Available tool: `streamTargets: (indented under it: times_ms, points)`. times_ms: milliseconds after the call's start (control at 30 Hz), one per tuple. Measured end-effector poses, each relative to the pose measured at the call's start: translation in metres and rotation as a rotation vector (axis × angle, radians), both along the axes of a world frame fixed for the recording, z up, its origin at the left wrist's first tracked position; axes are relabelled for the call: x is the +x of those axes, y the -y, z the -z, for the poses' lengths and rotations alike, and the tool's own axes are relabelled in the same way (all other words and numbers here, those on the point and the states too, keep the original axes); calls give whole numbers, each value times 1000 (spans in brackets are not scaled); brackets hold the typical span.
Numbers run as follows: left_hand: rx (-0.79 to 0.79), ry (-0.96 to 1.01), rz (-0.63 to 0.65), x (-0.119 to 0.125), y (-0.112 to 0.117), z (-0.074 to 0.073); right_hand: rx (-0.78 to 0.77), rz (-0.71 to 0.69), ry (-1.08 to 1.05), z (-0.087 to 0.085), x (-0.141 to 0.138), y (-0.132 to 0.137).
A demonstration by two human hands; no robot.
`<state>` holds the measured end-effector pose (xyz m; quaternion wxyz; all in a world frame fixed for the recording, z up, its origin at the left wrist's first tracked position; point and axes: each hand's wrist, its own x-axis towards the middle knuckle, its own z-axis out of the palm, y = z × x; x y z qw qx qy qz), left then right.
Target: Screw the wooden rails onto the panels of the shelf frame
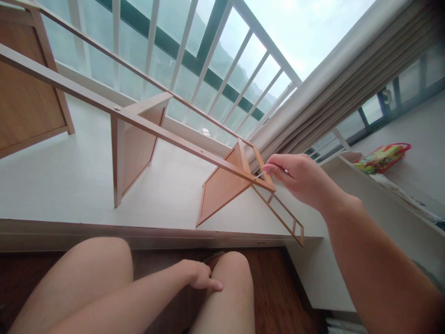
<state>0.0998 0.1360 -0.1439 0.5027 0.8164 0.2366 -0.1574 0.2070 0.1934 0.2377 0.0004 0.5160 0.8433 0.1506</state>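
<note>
My right hand (292, 175) is closed in a pinch on a thin metal hex key (259, 175). The key's tip meets the top of the front wooden rail (184, 148) near its right end. Below that end stands a wooden panel (222, 188), tilted, with a narrow open frame (278, 211) jutting out to the right. A round metal bolt head (117, 108) shows farther left on the same rail, above a middle panel (141, 144). My left hand (200, 274) rests on my right knee, thumb stretched out, its other fingers partly hidden; I see nothing in it.
The wooden frame stands on a white ledge (167, 195), with another panel (28, 83) at the far left. White railing bars (181, 44) and a window lie behind. A grey curtain (313, 79) hangs to the right, near a shelf with a colourful packet (382, 157).
</note>
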Motion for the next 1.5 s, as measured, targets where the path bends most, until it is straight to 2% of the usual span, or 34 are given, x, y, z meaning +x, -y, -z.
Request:
streamTargets:
  times_ms: [167,333,467,700,800,933,1267,1367,1500]
  points:
    - [-5,0,-2,0,0,0,113,-21,104,3,-2,3]
    - [-3,-1,-3,-1,1,-3,101,3,73,5,-3,2]
    - [0,-5,-9,-2,0,-5,73,-106,75,3,-1,-2]
    - [-1,-14,-7,1,0,0,-22,-264,19,-3,6,-8]
    - [0,-6,0,2,0,1,-31,-282,4,-2,10,-10]
    - [-8,-7,-14,1,0,0,-4,-204,-22,1,10,-9]
    - [-9,-4,-6,0,-1,-1,110,34,80,3,-6,0]
    - [-5,0,-3,0,0,-1,103,98,30,4,-12,1]
    - [-6,2,-1,0,0,-1,36,110,-30,2,-14,2]
